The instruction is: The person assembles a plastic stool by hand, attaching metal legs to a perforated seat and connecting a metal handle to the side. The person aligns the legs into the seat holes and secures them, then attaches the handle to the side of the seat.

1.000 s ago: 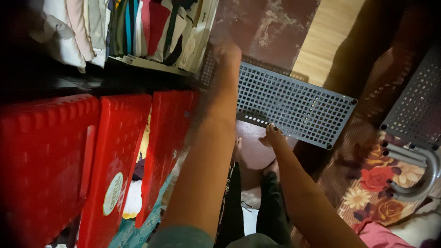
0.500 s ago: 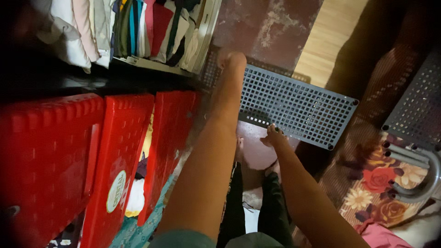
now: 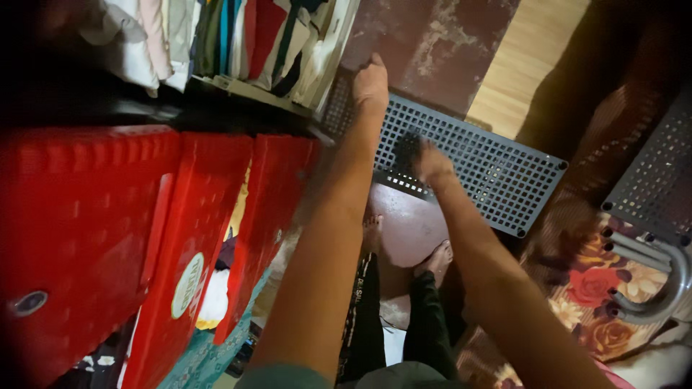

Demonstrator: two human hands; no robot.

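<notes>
A: Grey perforated panel (image 3: 468, 162), where is it for you?

B: Flat in front of you, held above the floor, long side running away to the right. Your left hand (image 3: 371, 81) grips its far left corner, fingers closed over the edge. Your right hand (image 3: 431, 162) sits on the near edge, fingers curled into the slot there; how tight that grip is, I cannot tell, it's blurred.

A: What's around the grips?

B: Just left of your left hand, a shelf of folded clothes (image 3: 216, 36). Below that, red plastic crates (image 3: 144, 238) standing on edge. Under your right hand, your feet (image 3: 440, 259) on the floor. Well off to the right, a second grey panel (image 3: 652, 180) and curved grey tubes (image 3: 649, 277) on a floral mat (image 3: 584, 281).

A: Tip for holding it well?

B: My judgement: keep both grips on opposite edges so the panel stays level, and keep the left corner off the shelf.
</notes>
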